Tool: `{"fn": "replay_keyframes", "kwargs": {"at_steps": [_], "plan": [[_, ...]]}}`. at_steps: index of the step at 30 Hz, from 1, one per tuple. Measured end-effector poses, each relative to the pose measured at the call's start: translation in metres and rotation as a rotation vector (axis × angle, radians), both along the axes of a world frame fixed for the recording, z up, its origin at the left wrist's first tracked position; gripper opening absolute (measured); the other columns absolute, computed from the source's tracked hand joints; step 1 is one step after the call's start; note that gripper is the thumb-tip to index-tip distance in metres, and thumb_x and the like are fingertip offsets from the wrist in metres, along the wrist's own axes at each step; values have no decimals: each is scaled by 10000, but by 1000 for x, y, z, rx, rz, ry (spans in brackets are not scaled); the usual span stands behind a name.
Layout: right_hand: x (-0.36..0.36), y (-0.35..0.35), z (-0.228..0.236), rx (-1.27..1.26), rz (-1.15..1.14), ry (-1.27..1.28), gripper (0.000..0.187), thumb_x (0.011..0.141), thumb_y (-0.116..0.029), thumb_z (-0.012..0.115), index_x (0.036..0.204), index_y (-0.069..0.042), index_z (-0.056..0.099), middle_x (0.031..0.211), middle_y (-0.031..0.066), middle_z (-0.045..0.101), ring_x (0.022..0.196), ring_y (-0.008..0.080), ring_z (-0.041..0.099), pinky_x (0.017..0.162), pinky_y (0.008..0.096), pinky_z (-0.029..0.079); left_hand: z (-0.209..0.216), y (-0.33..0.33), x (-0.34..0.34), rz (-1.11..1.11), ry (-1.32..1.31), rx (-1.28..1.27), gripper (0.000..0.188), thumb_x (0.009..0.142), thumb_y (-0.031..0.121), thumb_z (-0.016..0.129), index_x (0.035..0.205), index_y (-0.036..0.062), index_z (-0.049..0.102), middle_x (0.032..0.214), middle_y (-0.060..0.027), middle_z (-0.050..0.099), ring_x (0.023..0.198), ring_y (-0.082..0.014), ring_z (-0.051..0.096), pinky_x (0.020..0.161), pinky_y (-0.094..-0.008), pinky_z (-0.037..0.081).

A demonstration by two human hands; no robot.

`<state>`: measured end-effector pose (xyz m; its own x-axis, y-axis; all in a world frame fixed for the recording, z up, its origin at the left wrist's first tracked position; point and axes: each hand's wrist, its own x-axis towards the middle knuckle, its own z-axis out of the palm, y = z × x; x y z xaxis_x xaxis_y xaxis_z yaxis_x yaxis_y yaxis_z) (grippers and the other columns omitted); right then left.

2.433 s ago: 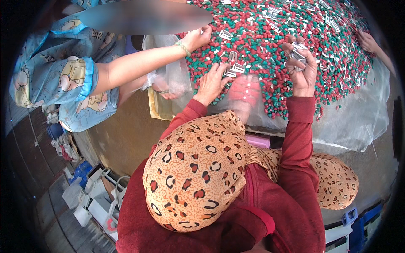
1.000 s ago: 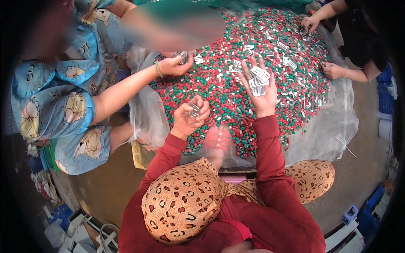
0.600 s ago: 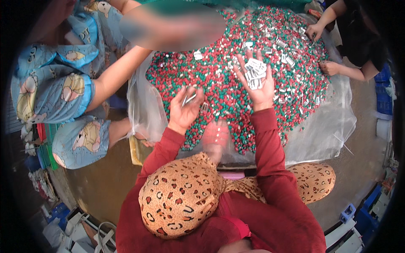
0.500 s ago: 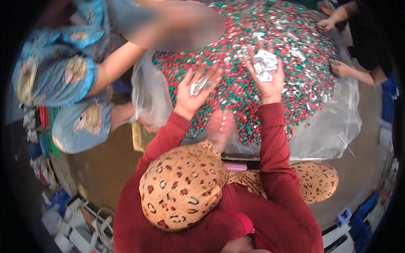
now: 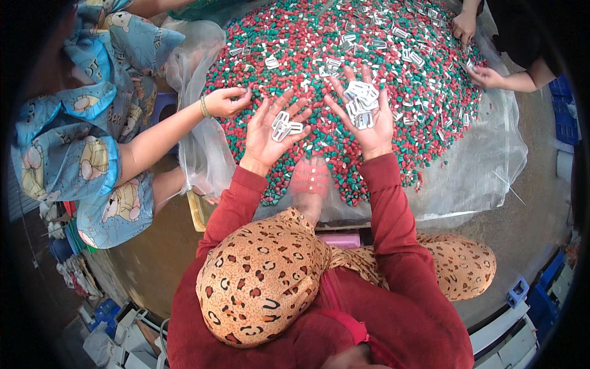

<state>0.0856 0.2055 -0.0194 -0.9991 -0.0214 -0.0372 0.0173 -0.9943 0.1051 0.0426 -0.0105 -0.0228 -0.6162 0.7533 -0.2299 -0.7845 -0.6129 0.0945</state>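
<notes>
My left hand (image 5: pixel 273 130) is palm up over the heap, its fingers spread. A few flat, white slotted pieces (image 5: pixel 284 126) that look like strap buckles lie on its palm. To the right, my right hand (image 5: pixel 370 121) is also palm up with fingers apart. A larger clump of the same slotted pieces (image 5: pixel 361 98) rests across its palm and finger bases. Neither hand's fingers are curled round the pieces. Beneath both spreads a heap of small red, green and white bits (image 5: pixel 301 67), with more slotted pieces (image 5: pixel 413 56) scattered over it.
A translucent sheet (image 5: pixel 485 169) lies under the heap. At left, a co-worker's hand (image 5: pixel 227 101) reaches over its edge; at right, another's hands (image 5: pixel 485 78) touch the heap. My foot (image 5: pixel 310 178) is at its near edge. A pink object (image 5: pixel 340 240) lies near my legs.
Both my hands sit slightly further left in the picture, still palm up with the pieces on them. The left co-worker's hand and forearm now show at the heap's edge. The view has shifted.
</notes>
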Motion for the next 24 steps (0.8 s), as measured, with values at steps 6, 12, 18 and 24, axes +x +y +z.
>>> {"fn": "replay_keyframes", "kwargs": {"at_steps": [6,12,18,24], "plan": [[8,-3,0,19,6,-31,610,928,-562,159,1403,-200,286,1460,103,257,1341,362,216,1060,605,144,2,11,-4,-71,88,-461,559,842,7,442,1374,79,286,1277,-195,415,1192,-349,431,969,-558,404],[16,-4,3,4,-2,-42,637,915,-588,170,1407,-197,273,1457,115,255,1341,362,213,1058,608,151,15,29,1,-83,339,-600,723,712,-121,442,1384,73,261,1274,-185,388,1170,-339,452,978,-542,412],[19,-6,1,8,30,-54,656,918,-578,190,1410,-150,258,1450,143,254,1339,368,212,1058,596,178,11,33,-1,153,1939,-1975,437,781,80,618,1206,117,523,1193,-152,496,1136,-354,450,960,-404,372],[27,-10,-23,-108,103,18,645,934,-549,174,1399,-114,279,1402,135,342,1256,337,366,1039,563,247,35,74,-13,288,2059,-1351,178,772,153,631,934,81,639,939,-80,579,926,-273,513,821,-388,411]]}}
